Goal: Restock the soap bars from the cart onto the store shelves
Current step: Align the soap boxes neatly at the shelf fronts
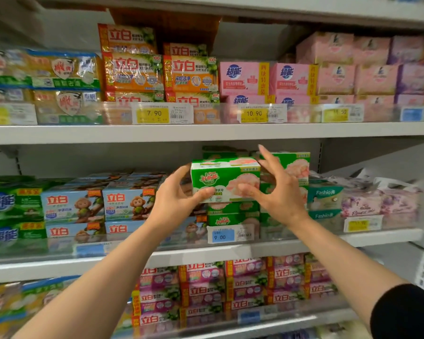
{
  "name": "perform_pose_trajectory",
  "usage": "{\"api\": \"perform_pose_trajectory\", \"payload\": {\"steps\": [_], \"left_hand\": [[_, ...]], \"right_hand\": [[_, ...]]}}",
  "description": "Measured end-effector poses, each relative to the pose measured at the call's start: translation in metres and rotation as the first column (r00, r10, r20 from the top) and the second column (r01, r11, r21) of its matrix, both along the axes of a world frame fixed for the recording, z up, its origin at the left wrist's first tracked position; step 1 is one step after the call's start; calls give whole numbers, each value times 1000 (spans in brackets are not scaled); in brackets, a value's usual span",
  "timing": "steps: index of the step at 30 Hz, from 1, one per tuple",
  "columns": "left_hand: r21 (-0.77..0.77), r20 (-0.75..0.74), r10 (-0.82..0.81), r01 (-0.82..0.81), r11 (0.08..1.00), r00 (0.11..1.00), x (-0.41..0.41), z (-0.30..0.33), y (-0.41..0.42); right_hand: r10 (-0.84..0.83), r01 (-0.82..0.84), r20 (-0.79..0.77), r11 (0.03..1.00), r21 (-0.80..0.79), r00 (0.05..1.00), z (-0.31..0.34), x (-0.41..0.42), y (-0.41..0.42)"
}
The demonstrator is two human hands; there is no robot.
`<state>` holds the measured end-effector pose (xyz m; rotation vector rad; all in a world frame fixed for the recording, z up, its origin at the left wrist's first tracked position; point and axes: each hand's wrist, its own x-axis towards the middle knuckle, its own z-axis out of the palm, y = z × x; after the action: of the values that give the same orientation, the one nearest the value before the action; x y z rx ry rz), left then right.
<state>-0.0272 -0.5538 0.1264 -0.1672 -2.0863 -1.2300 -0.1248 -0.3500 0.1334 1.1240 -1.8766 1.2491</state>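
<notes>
On the middle shelf [377, 237], far left, stand green soap packs [12, 206] in two layers, and just beside them blue packs with a monkey picture [74, 206], also stacked two high behind the clear front rail. The left hand [175, 200] reaches up from below and grasps the green-and-white soap pack [224, 179] at its lower left corner, thumb on the front face and fingers curled round the left end. This pack is held level at the middle shelf, touching or just above a stack of matching green packs [233, 214], which sits behind a blue price tag [222, 237] reading 9.00. The right hand [278, 192] meets the pack at its right end: the thumb presses the lower front, while the fingers are spread and raised along the side; whether they all touch it cannot be told. Behind this hand stands a second column of the same green packs [295, 167]. Further right are teal boxes marked Fashion [324, 199], then lilac floral packs [380, 204]. On the shelf above, from left, lie yellow bars in clear wrap [64, 74], orange packs [162, 72] and pink boxes [328, 69]. The shelf below holds magenta packs [230, 287] in tight rows.
</notes>
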Motion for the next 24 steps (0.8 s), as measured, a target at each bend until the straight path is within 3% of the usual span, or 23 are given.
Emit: {"api": "perform_pose_trajectory", "payload": {"steps": [2,5,8,11,13,18,24], "left_hand": [[33,-16,-102,102,994,995,7,-6,9],[-14,-16,-124,124,992,992,7,-13,23],[-298,-44,-14,0,955,999,-1,-21,30],[-623,-141,198,-242,744,970,-11,-24,26],[-739,-164,325,-334,585,931,-20,-21,23],[-893,-121,541,-330,307,832,-46,-5,25],[-858,-79,534,-330,394,842,-50,-7,35]], "right_hand": [[101,-103,79,994,22,992,2,11,9],[170,-175,176,985,11,969,-5,20,25],[130,-129,201,991,-18,971,-24,21,46],[61,-59,210,998,-16,976,-38,21,69],[47,-40,239,999,-33,970,-44,18,83],[53,-33,245,996,-84,968,-51,10,101],[2,25,235,993,-112,972,-51,0,104]]}}
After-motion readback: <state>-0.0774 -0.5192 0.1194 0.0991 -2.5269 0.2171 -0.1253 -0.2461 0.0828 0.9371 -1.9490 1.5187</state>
